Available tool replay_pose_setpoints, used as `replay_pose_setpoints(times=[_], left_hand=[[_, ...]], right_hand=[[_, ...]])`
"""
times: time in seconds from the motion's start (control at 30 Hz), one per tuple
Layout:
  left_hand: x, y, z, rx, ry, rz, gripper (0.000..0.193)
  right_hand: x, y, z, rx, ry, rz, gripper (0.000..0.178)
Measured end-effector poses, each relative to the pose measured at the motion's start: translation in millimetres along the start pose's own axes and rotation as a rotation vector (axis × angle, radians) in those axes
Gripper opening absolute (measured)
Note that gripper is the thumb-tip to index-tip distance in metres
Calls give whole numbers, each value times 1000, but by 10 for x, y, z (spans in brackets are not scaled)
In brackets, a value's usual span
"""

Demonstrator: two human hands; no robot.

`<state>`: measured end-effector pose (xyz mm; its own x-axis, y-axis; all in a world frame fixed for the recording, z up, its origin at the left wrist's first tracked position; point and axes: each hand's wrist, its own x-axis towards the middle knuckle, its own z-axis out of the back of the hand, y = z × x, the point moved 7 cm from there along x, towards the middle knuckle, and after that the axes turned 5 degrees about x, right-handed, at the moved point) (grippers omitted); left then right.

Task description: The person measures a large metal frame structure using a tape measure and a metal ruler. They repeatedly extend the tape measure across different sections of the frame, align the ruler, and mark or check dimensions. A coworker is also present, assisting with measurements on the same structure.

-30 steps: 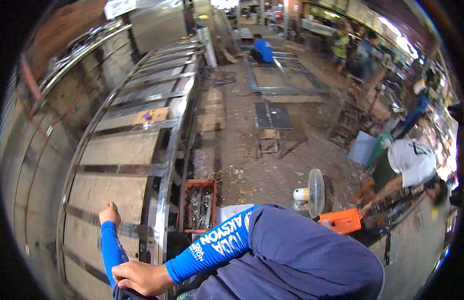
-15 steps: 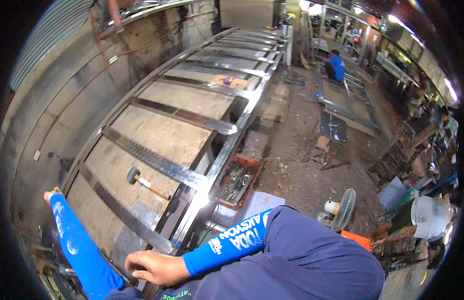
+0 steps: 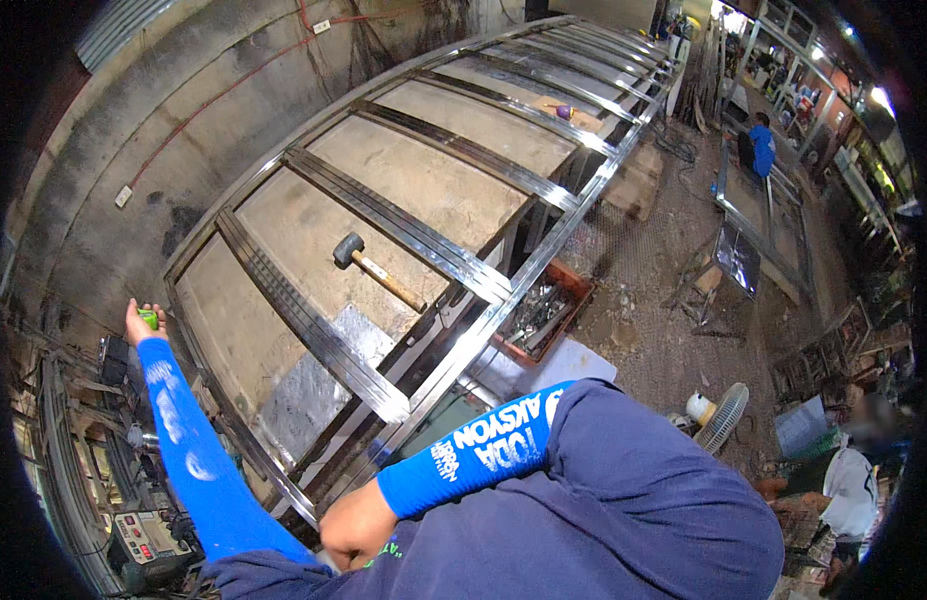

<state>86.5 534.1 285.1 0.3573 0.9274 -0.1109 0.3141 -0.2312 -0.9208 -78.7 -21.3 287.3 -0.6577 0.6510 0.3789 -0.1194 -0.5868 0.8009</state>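
Note:
My left hand (image 3: pixel 141 322) is at the far-left corner of a large metal frame (image 3: pixel 283 345), its fingers closed around a compact green tape measure (image 3: pixel 149 319). Against my shirt, by the frame's near end, is my right hand (image 3: pixel 358 525); its fingers are curled, and what they hold, if anything, is hidden. Ladder-like crossbars run across the frame, which lies over a worn tabletop (image 3: pixel 423 160). Between two crossbars rests a mallet (image 3: pixel 378 272) with a dark head and a wooden handle.
An orange crate (image 3: pixel 548 315) of metal pieces sits beside the frame. Farther right are a fan (image 3: pixel 721 418), a dark panel on a stand (image 3: pixel 736 260) and a person in blue (image 3: pixel 761 150) by another frame. A control box (image 3: pixel 148 540) stands at lower left; a concrete wall runs behind.
The view has swung left. My right hand has gone from loosely spread fingers to curled ones, close against my shirt. The green tape measure in my left hand shows more clearly.

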Motion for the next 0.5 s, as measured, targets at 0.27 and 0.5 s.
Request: replay_pose_setpoints(times=[0.27,0.5], left_hand=[[-3887,2010,756,209,402,188,54],[-5299,3004,1366,308,146,642,42]], right_hand=[[-2636,-1483,169,-230,-644,-997,34],[-4718,-1147,-392,-130,-961,-1374,27]])
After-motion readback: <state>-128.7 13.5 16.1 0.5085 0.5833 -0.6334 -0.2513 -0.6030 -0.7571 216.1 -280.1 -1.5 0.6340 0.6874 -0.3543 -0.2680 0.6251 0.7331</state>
